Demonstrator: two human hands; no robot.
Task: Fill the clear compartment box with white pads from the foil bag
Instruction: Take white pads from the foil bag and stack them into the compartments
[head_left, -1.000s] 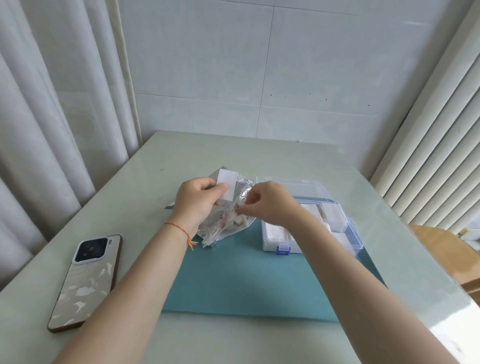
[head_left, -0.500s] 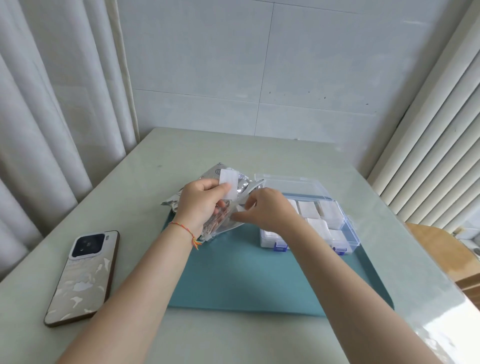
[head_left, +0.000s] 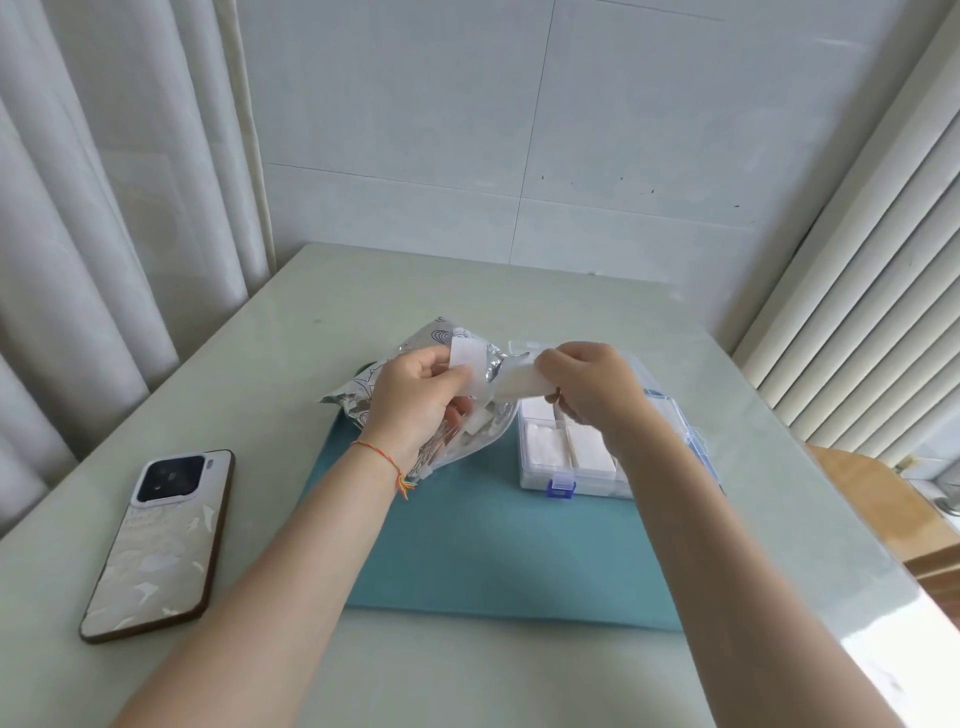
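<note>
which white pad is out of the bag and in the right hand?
The pad pinched by the right hand, held above the compartment box. The others lie in the foil bag or in compartments.

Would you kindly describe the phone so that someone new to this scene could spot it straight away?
Start at the pale green table and look to the left of the teal mat, beside the person's left forearm. The phone lies there flat, alone on bare tabletop. Its dark camera block and pale patterned back set it apart from the crinkled foil bag.

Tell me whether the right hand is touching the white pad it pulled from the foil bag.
Touching. The head view shows the right hand pinching the white pad at its right edge.
</note>
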